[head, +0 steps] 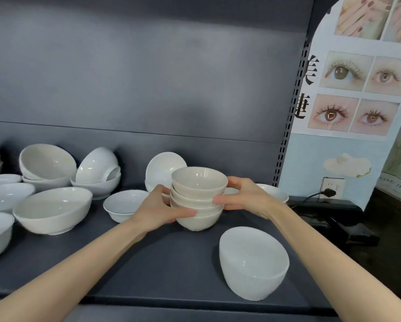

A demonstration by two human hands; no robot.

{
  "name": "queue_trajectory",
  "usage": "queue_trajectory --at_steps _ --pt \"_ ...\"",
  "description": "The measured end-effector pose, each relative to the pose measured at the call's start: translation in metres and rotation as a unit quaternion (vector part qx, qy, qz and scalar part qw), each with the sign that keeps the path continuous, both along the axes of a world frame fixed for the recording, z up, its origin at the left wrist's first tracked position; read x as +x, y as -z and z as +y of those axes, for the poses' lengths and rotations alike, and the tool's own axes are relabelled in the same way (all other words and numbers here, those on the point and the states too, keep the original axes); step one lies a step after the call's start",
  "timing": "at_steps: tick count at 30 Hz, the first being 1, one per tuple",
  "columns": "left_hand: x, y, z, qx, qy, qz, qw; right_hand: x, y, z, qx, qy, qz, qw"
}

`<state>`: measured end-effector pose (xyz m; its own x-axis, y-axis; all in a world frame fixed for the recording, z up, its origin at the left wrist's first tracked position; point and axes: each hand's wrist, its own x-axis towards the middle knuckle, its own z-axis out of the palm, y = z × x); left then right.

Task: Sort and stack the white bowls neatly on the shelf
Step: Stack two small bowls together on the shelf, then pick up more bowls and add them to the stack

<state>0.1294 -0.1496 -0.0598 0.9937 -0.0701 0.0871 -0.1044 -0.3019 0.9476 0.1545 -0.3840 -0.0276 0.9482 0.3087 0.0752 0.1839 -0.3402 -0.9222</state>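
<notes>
A stack of several small cream bowls (199, 196) stands in the middle of the dark shelf (148, 263). My left hand (159, 209) grips its left side, thumb across the lower bowls. My right hand (243, 197) grips its right side, fingers curled round the rims. A white bowl (253, 261) sits near the front right. Behind the stack a white bowl (162, 169) leans on its side. A small bowl (122, 203) and a wide bowl (53, 209) sit to the left.
Further left, tilted bowls (97, 168) rest in other bowls, and a larger tilted bowl (46, 162) lies on another. A shallow dish (274, 191) is partly hidden behind my right hand. A perforated upright (288, 126), a poster and a plugged-in wall socket (332, 187) stand at right.
</notes>
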Motion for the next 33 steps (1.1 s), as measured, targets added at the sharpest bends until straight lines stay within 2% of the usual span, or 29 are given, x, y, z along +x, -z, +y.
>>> queue_trajectory --at_steps 5,10,15,22,27,33 --pt "0.000 0.003 0.004 0.035 0.009 0.003 0.999 0.004 -0.001 -0.002 -0.008 -0.024 0.034 0.999" --pt "0.000 0.004 0.010 0.016 0.043 0.007 0.999 0.002 -0.003 0.002 -0.037 -0.018 0.020 0.999" --pt "0.001 0.007 0.011 0.037 0.012 -0.008 0.999 0.004 -0.006 0.003 -0.036 -0.019 0.012 0.999" --pt "0.003 0.003 0.010 0.128 0.013 -0.020 0.992 -0.001 -0.003 0.003 -0.007 -0.006 0.036 0.999" --pt "0.007 -0.005 0.018 0.206 0.041 -0.022 0.977 -0.013 -0.009 0.009 -0.076 0.039 0.020 0.996" --pt "0.004 -0.025 0.023 0.351 0.018 -0.058 0.935 -0.034 -0.023 0.015 -0.185 0.084 -0.017 0.979"
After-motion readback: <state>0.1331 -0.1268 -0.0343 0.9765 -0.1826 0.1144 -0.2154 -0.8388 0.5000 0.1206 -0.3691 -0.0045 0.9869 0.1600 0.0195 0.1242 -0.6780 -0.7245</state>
